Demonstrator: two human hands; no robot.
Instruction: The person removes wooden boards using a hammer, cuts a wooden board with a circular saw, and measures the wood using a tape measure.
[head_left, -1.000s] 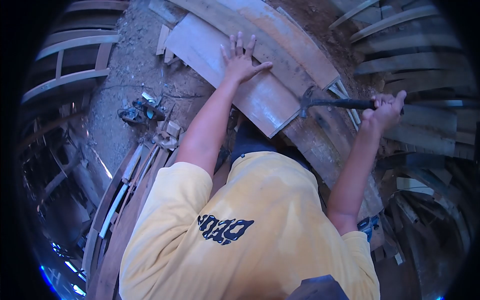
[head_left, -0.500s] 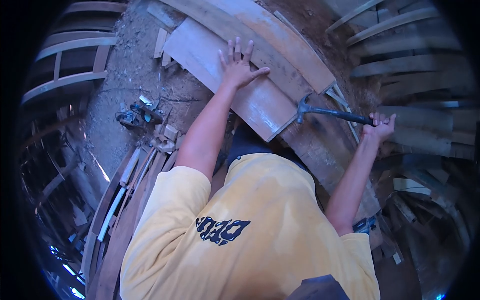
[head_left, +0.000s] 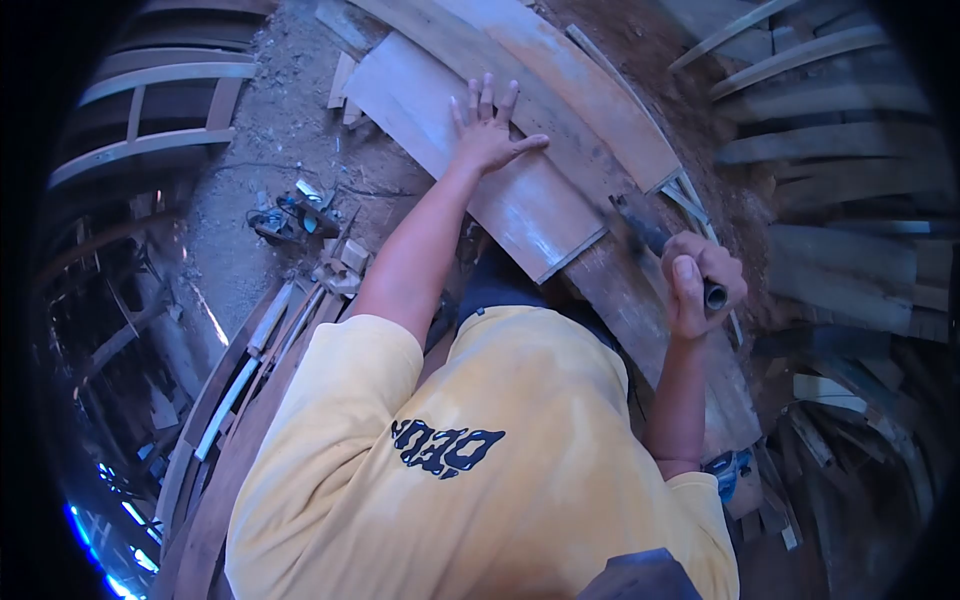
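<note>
My left hand (head_left: 490, 138) lies flat with fingers spread, on the upper edge of a short wooden board (head_left: 540, 217). Its thumb and fingertips reach over onto the longer plank (head_left: 580, 150) beneath and beside that board. In my right hand (head_left: 703, 280) is a claw hammer (head_left: 645, 224), gripped by its dark handle with the butt end facing me. The hammer's head is up past the right end of the short board, slightly blurred, and points away from me. Whether it touches the wood I cannot tell.
A power tool with a cord (head_left: 300, 215) sits on the dirt floor at left, near small wood offcuts (head_left: 345, 265). Long boards (head_left: 235, 430) are stacked at lower left. A blue tool (head_left: 728, 472) lies by my right elbow. Curved wooden frames (head_left: 165, 140) stand at upper left.
My right hand has come up and inward with the hammer, turning it from lying sideways to pointing away from me. My left hand stays spread on the board; the view has shifted slightly.
</note>
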